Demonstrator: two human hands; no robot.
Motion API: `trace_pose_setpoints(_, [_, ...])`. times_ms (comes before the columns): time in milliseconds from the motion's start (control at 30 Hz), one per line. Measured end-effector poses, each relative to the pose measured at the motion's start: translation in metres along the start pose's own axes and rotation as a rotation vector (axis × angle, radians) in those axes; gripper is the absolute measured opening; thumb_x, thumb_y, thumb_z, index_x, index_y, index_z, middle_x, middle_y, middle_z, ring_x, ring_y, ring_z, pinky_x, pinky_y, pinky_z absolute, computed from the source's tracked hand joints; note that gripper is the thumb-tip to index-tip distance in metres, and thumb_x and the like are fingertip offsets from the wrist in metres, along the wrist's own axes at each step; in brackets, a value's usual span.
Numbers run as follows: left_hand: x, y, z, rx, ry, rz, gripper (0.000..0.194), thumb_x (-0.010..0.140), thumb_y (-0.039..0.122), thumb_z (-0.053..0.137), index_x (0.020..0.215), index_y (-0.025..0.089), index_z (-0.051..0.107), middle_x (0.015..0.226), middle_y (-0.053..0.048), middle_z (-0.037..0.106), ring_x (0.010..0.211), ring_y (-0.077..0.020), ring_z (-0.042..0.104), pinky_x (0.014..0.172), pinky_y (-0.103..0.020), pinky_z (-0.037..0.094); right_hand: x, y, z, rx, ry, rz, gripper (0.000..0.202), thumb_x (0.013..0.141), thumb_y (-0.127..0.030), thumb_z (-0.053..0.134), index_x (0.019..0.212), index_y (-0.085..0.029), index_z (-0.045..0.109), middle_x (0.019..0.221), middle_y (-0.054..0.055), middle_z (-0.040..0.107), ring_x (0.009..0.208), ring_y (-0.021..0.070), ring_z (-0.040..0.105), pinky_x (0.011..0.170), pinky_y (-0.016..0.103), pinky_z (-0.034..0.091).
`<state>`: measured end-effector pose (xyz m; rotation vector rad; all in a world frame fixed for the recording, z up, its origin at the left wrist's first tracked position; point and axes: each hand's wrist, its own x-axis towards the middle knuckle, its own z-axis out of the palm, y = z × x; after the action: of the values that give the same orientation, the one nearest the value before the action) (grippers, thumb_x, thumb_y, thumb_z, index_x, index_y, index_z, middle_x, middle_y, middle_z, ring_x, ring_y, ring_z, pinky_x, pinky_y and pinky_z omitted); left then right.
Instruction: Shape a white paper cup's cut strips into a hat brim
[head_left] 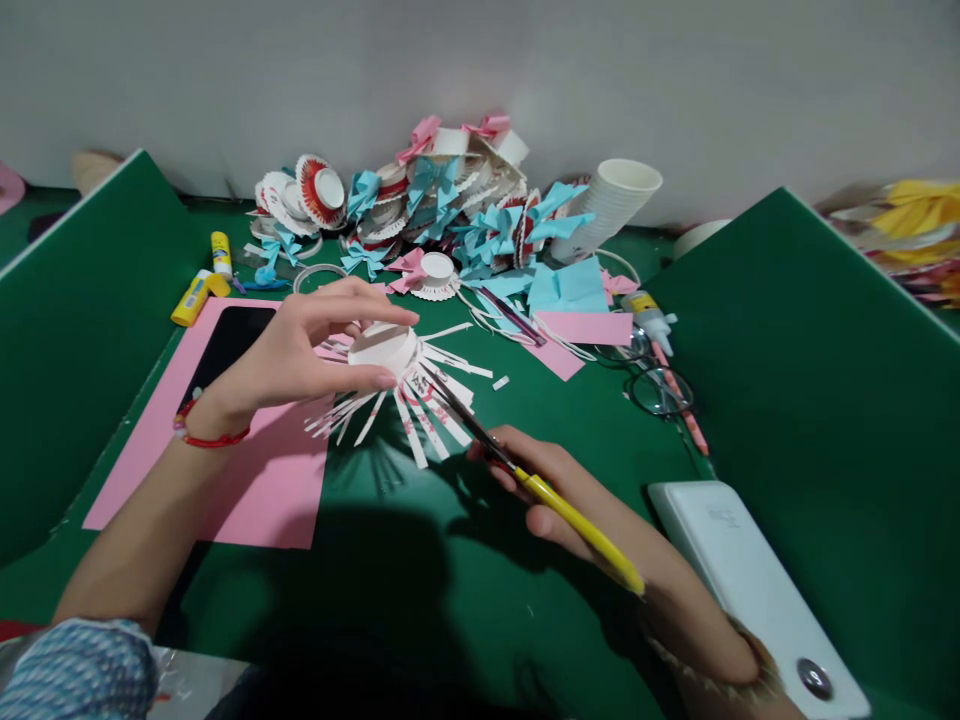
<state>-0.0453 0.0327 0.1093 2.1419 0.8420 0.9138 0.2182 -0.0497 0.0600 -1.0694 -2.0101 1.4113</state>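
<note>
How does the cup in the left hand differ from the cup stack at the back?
The cut cup has its side slit into splayed strips; the stack shows uncut sides. The cut cup is single, held by the left hand; the stack is many nested cups, unheld. Both are white.

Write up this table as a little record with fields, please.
left hand: its grip is on a paper cup cut into fanned strips
right hand: its grip is on yellow-handled scissors, blades at the strips
back: bow-trimmed cup crafts, stacked paper cups
left side: pink sheet under a black smartphone; two yellow glue sticks
right side: eyeglasses, white rectangular device
tabletop: green
</note>
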Motion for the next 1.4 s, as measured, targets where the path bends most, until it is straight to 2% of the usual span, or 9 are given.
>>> trace_pose_setpoints(267, [0.000, -0.001, 0.000, 0.039, -0.083, 0.071, 0.042, 0.067, 0.032, 0.075, 0.108, 0.028, 0.065, 0.105, -0.006, 0.062, 0.099, -0.0196, 0.056, 0.087, -0.036, 0.047, -0.001, 0.007, 0.002, 0.069, -0.082, -0.023, 0.071, 0.069, -0.080, 0.035, 0.097, -0.017, 0.052, 0.070, 0.000, 0.046, 0.058, 0.0105, 0.037, 0.050, 0.023, 0.033])
trace_pose_setpoints(400, [0.000, 0.003, 0.001, 0.058, -0.106, 0.106, 0.039, 0.069, 0.032, 0.074, 0.107, 0.028, 0.065, 0.107, -0.006, 0.061, 0.101, -0.0202, 0.055, 0.087, -0.037, 0.048, 0.000, 0.009, 0.004, 0.072, -0.082, -0.043, 0.073, 0.070, -0.080, 0.033, 0.095, -0.015, 0.053, 0.068, -0.002, 0.043, 0.057, 0.0096, 0.034, 0.048, 0.022, 0.030])
trace_pose_setpoints(633, [0.000, 0.000, 0.001, -0.024, -0.096, 0.143, 0.042, 0.066, 0.030, 0.076, 0.106, 0.029, 0.066, 0.105, -0.007, 0.062, 0.100, -0.0214, 0.057, 0.086, -0.038, 0.049, 0.002, 0.007, 0.004, 0.173, -0.089, -0.010, 0.078, 0.060, -0.084, 0.040, 0.091, -0.014, 0.056, 0.061, -0.004, 0.041, 0.052, 0.0084, 0.033, 0.045, 0.022, 0.026])
trace_pose_setpoints(867, [0.000, 0.000, 0.000, -0.047, -0.078, 0.123, 0.042, 0.065, 0.031, 0.077, 0.106, 0.030, 0.067, 0.105, -0.007, 0.064, 0.100, -0.0218, 0.058, 0.087, -0.038, 0.049, 0.003, 0.005, 0.003, 0.164, -0.031, -0.033, 0.074, 0.059, -0.081, 0.045, 0.084, -0.013, 0.060, 0.057, -0.004, 0.043, 0.048, 0.0075, 0.034, 0.043, 0.022, 0.026])
trace_pose_setpoints(1067, [0.000, -0.001, 0.001, -0.061, -0.071, 0.114, 0.045, 0.063, 0.029, 0.078, 0.107, 0.030, 0.066, 0.104, -0.007, 0.064, 0.099, -0.0216, 0.057, 0.087, -0.037, 0.049, 0.004, 0.007, 0.006, 0.100, 0.046, -0.058, 0.069, 0.063, -0.076, 0.050, 0.082, -0.011, 0.062, 0.049, -0.006, 0.038, 0.044, 0.0062, 0.029, 0.041, 0.022, 0.021])
trace_pose_setpoints(1400, [-0.001, -0.004, 0.002, -0.093, -0.086, 0.086, 0.047, 0.064, 0.024, 0.078, 0.109, 0.029, 0.066, 0.104, -0.007, 0.064, 0.101, -0.0211, 0.056, 0.086, -0.036, 0.050, 0.004, 0.006, 0.006, 0.005, 0.115, -0.079, 0.066, 0.066, -0.074, 0.050, 0.077, -0.011, 0.064, 0.048, -0.005, 0.037, 0.044, 0.0061, 0.027, 0.041, 0.022, 0.020])
